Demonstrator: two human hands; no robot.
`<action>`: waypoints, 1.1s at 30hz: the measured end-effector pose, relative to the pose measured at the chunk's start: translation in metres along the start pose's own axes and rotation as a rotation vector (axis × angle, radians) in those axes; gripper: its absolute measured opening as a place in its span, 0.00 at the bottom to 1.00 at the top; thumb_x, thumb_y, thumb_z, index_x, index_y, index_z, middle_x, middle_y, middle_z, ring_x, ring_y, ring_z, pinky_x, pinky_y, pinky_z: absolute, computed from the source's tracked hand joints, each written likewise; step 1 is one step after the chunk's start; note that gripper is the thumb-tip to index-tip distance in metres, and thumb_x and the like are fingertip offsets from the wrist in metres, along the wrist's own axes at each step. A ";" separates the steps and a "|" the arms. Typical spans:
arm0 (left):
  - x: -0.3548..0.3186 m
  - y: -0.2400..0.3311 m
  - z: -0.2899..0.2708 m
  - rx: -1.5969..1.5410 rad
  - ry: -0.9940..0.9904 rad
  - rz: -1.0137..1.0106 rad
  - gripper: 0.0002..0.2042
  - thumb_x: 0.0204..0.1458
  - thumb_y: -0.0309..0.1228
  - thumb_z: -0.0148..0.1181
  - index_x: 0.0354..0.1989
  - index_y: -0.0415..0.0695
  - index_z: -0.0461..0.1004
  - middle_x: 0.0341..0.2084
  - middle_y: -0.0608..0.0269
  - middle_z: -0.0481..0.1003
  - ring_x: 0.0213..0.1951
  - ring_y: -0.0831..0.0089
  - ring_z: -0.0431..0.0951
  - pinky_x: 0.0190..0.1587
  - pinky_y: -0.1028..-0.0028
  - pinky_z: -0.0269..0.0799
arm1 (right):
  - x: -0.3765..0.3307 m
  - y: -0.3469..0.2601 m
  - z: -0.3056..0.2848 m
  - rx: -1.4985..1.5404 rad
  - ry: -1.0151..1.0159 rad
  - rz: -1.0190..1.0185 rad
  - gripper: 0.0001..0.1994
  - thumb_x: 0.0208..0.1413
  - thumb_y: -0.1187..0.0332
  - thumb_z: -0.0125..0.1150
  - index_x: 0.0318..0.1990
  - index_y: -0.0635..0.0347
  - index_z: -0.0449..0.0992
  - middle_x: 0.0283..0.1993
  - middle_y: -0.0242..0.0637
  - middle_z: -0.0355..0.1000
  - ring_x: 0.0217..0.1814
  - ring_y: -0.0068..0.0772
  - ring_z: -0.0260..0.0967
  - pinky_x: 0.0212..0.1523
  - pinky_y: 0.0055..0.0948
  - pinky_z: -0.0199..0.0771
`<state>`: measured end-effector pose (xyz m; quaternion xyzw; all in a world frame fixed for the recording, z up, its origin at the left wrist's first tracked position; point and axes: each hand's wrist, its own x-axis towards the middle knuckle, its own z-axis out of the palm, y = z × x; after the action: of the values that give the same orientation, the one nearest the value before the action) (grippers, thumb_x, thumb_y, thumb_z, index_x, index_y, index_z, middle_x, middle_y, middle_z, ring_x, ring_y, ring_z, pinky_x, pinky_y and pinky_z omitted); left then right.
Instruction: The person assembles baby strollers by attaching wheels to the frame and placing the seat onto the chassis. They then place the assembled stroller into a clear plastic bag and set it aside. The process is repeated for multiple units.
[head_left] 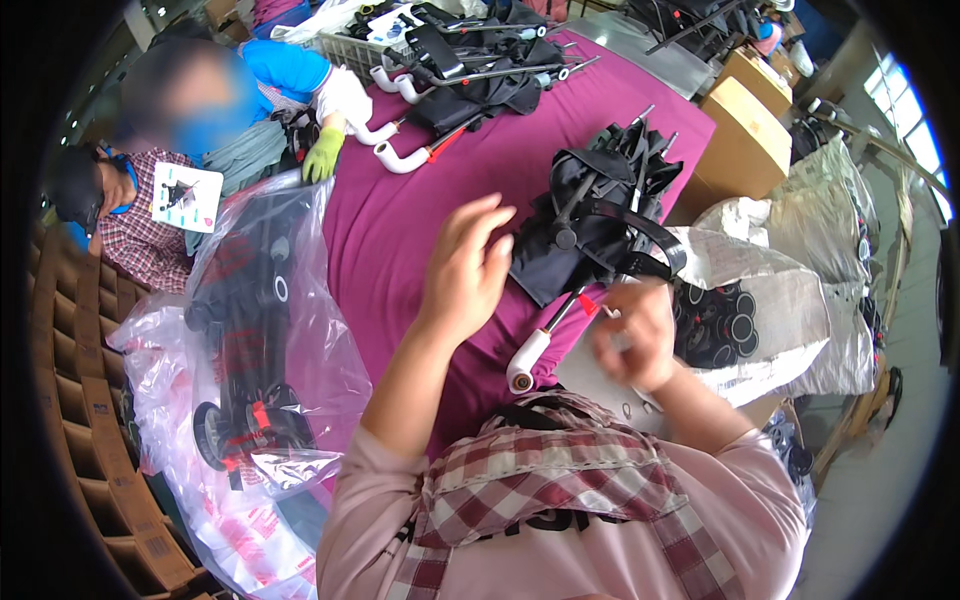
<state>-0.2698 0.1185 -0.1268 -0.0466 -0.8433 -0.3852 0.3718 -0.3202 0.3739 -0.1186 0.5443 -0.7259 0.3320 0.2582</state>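
A folded umbrella stroller with black fabric [545, 250] lies on the purple-covered table [385, 215], just right of the middle. A white curved handle [529, 358] at its near end points toward me, with a red tag or clip [587, 303] on the bar behind it. A wide black strap [650, 235] loops over its right side. My left hand [466, 268] is raised left of the fabric, fingers spread and holding nothing. Close to the strap's lower end and the red piece is my right hand [638, 338]. Its fingers are curled and smeared by motion, so a grip cannot be made out.
On the left, a clear plastic bag [325, 350] covers another folded stroller. More strollers with white handles [400, 160] lie at the far side. A co-worker's green glove [323, 155] touches the table edge. Cardboard boxes [745, 140] and a white sack of black wheels [790, 310] stand right.
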 end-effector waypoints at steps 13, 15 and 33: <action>0.031 -0.069 0.107 0.174 -0.396 -0.087 0.13 0.60 0.33 0.52 0.27 0.41 0.78 0.29 0.48 0.78 0.35 0.48 0.80 0.40 0.54 0.76 | 0.032 0.058 0.049 0.483 -0.778 0.252 0.12 0.52 0.64 0.68 0.24 0.62 0.76 0.24 0.43 0.74 0.28 0.44 0.75 0.30 0.38 0.74; 0.029 -0.086 0.097 0.171 -0.359 -0.122 0.10 0.61 0.30 0.50 0.33 0.40 0.77 0.31 0.49 0.79 0.37 0.48 0.80 0.40 0.54 0.75 | 0.033 0.073 0.066 0.421 -0.750 0.306 0.11 0.50 0.66 0.67 0.21 0.61 0.74 0.23 0.41 0.73 0.27 0.45 0.74 0.30 0.39 0.74; -0.021 -0.179 0.109 0.127 -0.210 -0.429 0.10 0.56 0.22 0.48 0.38 0.42 0.78 0.35 0.49 0.80 0.40 0.48 0.80 0.43 0.55 0.75 | -0.032 0.093 0.209 0.304 -0.890 0.110 0.10 0.52 0.61 0.58 0.23 0.53 0.76 0.25 0.40 0.74 0.28 0.48 0.74 0.29 0.45 0.73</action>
<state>-0.3843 0.0727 -0.2972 0.1171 -0.8904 -0.3947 0.1941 -0.4034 0.2514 -0.2960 0.6260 -0.7369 0.1822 -0.1786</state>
